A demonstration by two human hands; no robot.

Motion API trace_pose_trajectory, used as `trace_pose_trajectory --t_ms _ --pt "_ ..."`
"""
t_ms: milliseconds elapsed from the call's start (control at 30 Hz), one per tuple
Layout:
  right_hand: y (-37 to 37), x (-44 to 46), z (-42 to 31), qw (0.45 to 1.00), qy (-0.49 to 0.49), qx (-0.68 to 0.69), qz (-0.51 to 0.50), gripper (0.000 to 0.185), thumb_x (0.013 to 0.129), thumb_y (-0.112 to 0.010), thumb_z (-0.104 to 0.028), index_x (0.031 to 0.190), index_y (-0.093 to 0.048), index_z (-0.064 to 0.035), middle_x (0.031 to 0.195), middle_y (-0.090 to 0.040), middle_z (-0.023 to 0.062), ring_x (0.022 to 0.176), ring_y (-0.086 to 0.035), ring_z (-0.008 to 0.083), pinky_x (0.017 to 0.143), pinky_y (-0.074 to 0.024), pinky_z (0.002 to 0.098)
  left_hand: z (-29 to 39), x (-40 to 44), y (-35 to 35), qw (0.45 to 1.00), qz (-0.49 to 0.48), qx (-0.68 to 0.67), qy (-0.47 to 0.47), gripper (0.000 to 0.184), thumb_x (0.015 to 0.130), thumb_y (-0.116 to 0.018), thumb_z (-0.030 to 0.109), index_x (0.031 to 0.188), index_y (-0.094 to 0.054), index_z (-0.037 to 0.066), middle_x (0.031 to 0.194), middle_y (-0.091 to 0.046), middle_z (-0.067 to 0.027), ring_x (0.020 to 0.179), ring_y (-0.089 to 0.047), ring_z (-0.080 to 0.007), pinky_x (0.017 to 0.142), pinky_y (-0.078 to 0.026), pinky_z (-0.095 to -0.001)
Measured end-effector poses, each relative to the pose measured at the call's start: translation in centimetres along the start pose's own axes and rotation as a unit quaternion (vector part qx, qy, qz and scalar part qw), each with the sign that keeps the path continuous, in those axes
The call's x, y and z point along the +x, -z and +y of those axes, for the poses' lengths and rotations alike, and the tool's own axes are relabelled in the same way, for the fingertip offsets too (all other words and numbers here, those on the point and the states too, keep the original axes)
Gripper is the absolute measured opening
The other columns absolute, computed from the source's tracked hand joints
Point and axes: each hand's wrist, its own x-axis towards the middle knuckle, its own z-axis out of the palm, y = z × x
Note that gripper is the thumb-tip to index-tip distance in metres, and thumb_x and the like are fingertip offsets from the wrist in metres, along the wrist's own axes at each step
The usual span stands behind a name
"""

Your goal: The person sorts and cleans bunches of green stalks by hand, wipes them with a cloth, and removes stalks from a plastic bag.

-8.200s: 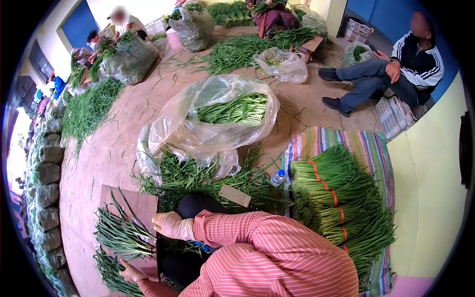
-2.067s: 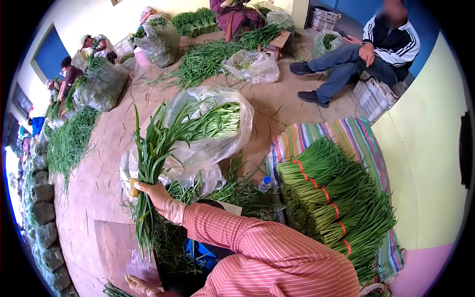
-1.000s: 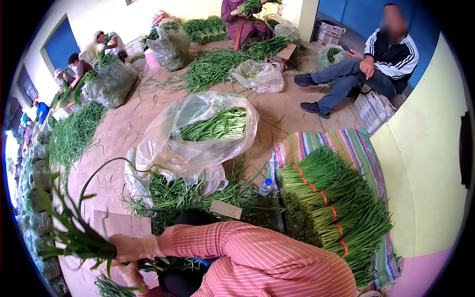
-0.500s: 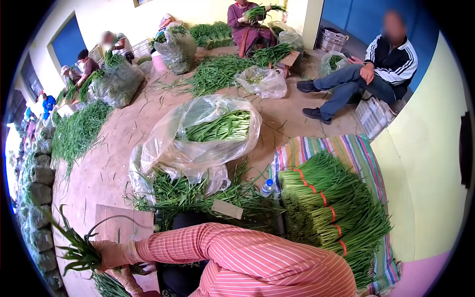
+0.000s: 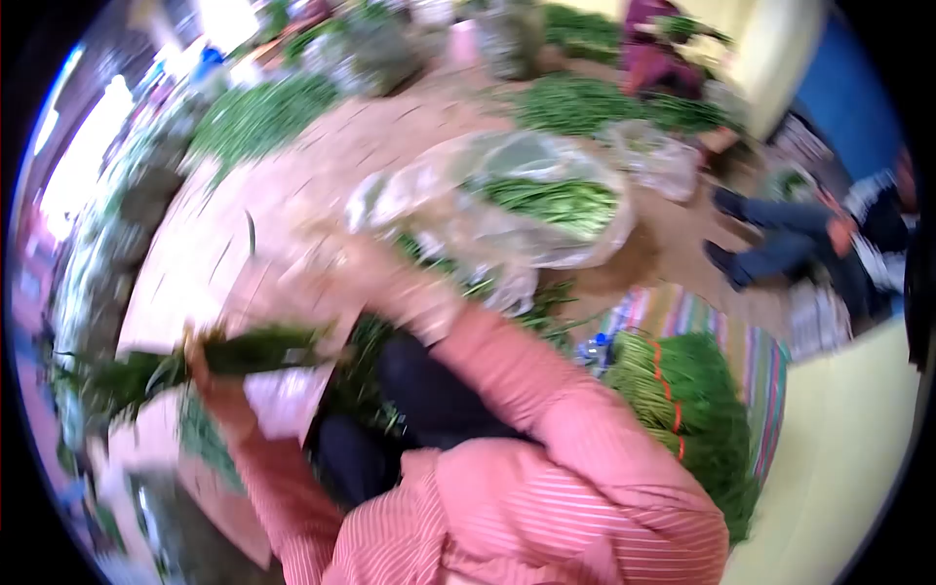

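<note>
My left hand (image 5: 203, 375) is closed around a bunch of chives (image 5: 268, 349), long green leaves lying sideways at the left. My right hand (image 5: 336, 263) is raised in front of me, above and right of the bunch, apart from it. Motion smears its fingers, so I cannot see whether it holds anything. A thin green leaf (image 5: 251, 234) shows just beyond it. Below my hands, more loose chives (image 5: 205, 439) lie on the floor. Bundled chives (image 5: 707, 400) with orange bands rest on a striped sheet (image 5: 765, 361) at my right.
A clear plastic bag (image 5: 439, 175) of chives stands open ahead. A water bottle (image 5: 595, 351) is beside the sheet. Loose chive heaps (image 5: 263, 112) and filled sacks (image 5: 380, 58) lie farther back. One person (image 5: 780, 244) sits at the right, another (image 5: 663, 58) at the back.
My view has swung left. My right hand has left the bunch and moved up and right. The left hand still grips the chives, now held sideways.
</note>
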Motion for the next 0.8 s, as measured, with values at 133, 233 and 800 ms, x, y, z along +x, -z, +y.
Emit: trace_pose_trajectory --t_ms 133,233,800 --pt "5.8 -2.8 6.3 0.973 0.071 -0.194 0.101 0.052 0.087 -0.06 -0.032 0.126 -0.048 -0.0003 0.112 -0.059 0.0128 0.103 -0.056 0.0198 0.089 -0.0438 0.0324 1.6 -0.1 -2.0 0.965 0.169 -0.194 0.059 0.032 0.088 -0.058 0.014 0.117 -0.054 0.003 0.109 -0.059 -0.0125 0.099 -0.057 -0.0268 0.095 -0.044 -0.0417" --pt "7.0 -5.9 8.5 0.989 0.005 -0.11 0.097 0.049 0.09 -0.056 -0.03 0.126 -0.047 0.0016 0.119 -0.056 0.0144 0.111 -0.052 0.0199 0.097 -0.0398 0.0298 -0.6 -0.8 -1.2 0.905 0.185 -0.366 0.11 0.03 0.09 -0.055 0.022 0.114 -0.057 0.004 0.097 -0.063 -0.0108 0.091 -0.06 -0.0268 0.092 -0.046 -0.0462" --pt "-0.6 -4.6 7.5 0.958 -0.215 0.173 -0.083 0.033 0.092 -0.054 -0.027 0.107 -0.062 0.0011 0.088 -0.067 0.0058 0.08 -0.06 0.0127 0.078 -0.0473 0.026 0.5 -4.7 -7.9 0.885 0.075 -0.435 0.15 0.024 0.089 -0.058 0.02 0.11 -0.053 0.01 0.08 -0.057 0.0013 0.082 -0.055 -0.0174 0.099 -0.037 -0.0474"
